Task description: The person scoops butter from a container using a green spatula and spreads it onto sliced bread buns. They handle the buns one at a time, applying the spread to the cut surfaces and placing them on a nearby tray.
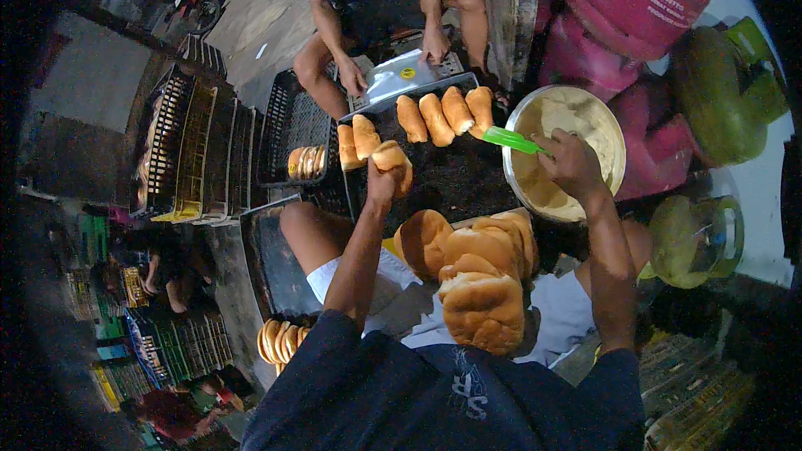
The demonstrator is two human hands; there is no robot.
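Note:
My left hand (385,176) grips a bread roll (392,156) at the left of a dark baking tray (438,181). Two rolls (360,141) lie just beyond it on the tray. My right hand (570,160) holds a green plastic spatula (510,139) over the left rim of a round metal bowl (614,131) of pale cream spread. The spatula's tip is at the lower end of the rightmost of several rolls (438,119) lying side by side along the tray's far part. Large flat bread pieces (482,307) are heaped between the tray and my body.
Across the tray a person's hands (434,44) hold clear plastic film (395,78). Black and yellow crates (188,144) stand left, and an open black crate (297,119) holds packed bread (307,163). Pink sacks (639,6) and green gas cylinders (714,100) stand right.

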